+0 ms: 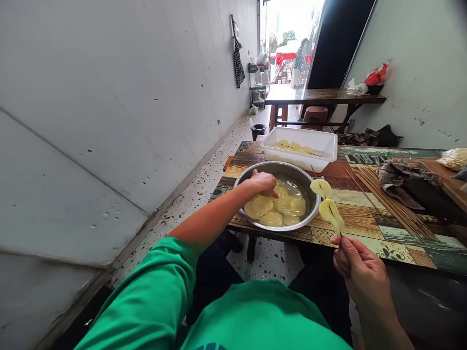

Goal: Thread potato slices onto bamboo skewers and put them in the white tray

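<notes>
My right hand [359, 265] is closed around the lower end of a thin skewer [342, 234], held up to the right of the bowl. Two pale yellow potato slices [330, 214] are threaded on it, bent in waves. My left hand [263, 184] reaches over the rim of a round metal bowl [314, 214], its fingers bent down together among wet potato slices [272, 218]. The fingertips are partly hidden, so what they pinch does not show. Water covers part of the slices in the bowl.
Behind the bowl stands a white plastic tub [299, 159] holding skewered slices [295, 147]. Bare skewers [392, 199] lie at the right beside a crumpled dark cloth [408, 177]. A white wall [146, 121] runs along the left. Another table [321, 96] stands farther back.
</notes>
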